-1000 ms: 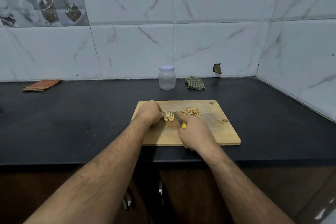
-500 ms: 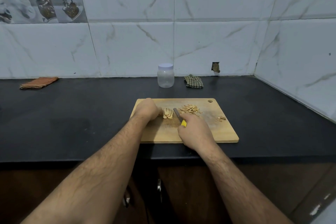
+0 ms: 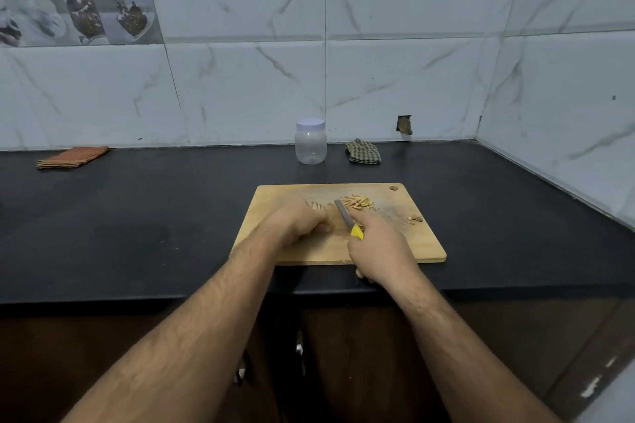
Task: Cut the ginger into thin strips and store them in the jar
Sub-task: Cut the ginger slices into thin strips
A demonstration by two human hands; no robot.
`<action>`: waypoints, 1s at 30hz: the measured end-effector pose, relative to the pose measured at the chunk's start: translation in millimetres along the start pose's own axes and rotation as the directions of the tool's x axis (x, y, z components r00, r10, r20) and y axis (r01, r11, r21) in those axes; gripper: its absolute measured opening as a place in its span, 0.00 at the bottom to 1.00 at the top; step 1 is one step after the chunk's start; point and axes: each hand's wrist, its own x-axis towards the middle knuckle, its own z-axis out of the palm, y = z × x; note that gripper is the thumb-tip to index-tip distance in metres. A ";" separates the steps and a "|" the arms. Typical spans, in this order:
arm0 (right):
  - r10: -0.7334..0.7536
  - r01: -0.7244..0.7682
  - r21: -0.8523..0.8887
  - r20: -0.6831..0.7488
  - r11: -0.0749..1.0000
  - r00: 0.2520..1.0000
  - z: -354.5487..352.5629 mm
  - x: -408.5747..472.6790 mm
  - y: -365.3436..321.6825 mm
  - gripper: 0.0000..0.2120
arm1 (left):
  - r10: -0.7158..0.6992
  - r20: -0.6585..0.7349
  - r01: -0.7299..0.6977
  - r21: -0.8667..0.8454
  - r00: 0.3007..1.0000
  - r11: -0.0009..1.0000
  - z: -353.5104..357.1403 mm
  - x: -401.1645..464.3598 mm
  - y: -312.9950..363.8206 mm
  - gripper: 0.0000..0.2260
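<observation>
Two bare hands work over one wooden board (image 3: 422, 244), a flat pale rectangle with rounded corners and a small round hole near its far right corner. It lies on a matt black counter (image 3: 137, 216).

One knife (image 3: 345, 216) is in play: a short grey blade and a yellow handle. The right hand (image 3: 378, 247) has its fingers curled round that handle, with the blade pointing away toward the wall. The left hand (image 3: 295, 223) is blurred; its fingers look bunched and curled down on the board, just left of the blade. A few pale ginger slices (image 3: 316, 205) peek out beyond its knuckles, but I cannot tell whether the fingers pinch them or only press on them.

One loose heap of thin, tan strips (image 3: 357, 202) sits on the board's far half, just right of the blade tip. A few small scraps (image 3: 414, 218) lie apart from it, nearer the right edge.

One jar (image 3: 310, 142) stands upright at the back of the counter by the wall, well apart from the board. It is clear, round-shouldered plastic, and its pale lid is on.

Two cloths lie back there too: a crumpled checked cloth (image 3: 363, 152) to the jar's right, and a folded, striped orange cloth (image 3: 72, 157) far left.

Glossy marble-look tiles (image 3: 395, 79) cover both walls.
</observation>
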 end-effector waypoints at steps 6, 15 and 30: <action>0.049 -0.048 -0.070 0.005 0.996 0.999 -7.7 -15.1 17.5 0.25 | 0.015 -0.108 0.001 0.148 0.994 0.989 29.4 9.8 2.8 0.08; 0.036 -0.030 -0.109 0.053 0.994 0.998 -5.4 -27.3 11.6 0.23 | 0.044 -0.181 -0.011 0.178 0.983 0.984 33.0 15.4 -4.8 0.13; -0.028 0.031 -0.182 0.018 0.983 0.999 -6.1 -27.8 10.5 0.25 | 0.058 -0.162 -0.035 0.143 0.985 0.989 30.1 10.5 -5.0 0.04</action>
